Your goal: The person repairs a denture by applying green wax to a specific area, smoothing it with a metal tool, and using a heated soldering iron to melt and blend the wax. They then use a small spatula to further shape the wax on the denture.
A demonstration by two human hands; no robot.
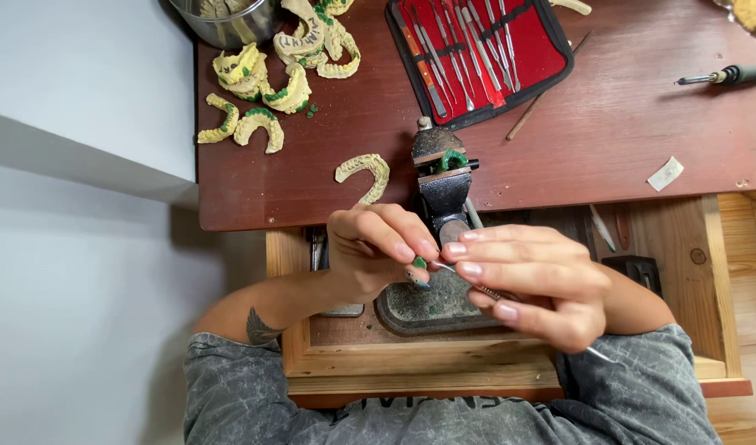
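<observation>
Taking the small black vise at the front edge of the dark red counter as the landmark: far to its upper left sits a heap of yellowish dental casts with green wax on them, beside a metal pot, and one lone cast lies just left of the vise. The vise itself clamps a green wax arch. Just below and left of the vise, the left hand is closed in a pinch on a tiny green wax piece, fingertips curled round it over a dark tray in the open wooden drawer. Just below and right of the vise, the right hand grips a thin metal carving tool like a pen, its tip meeting the wax piece between the two hands. For such fine work it seems wise to keep both hands braced against each other, as they are, to take light strokes, and to hold the piece over the tray so shavings fall there. Above and right of the vise lies an open red tool roll of steel instruments, with a wooden stick at its edge; further right rest a scrap of white paper and an electric wax pen.
</observation>
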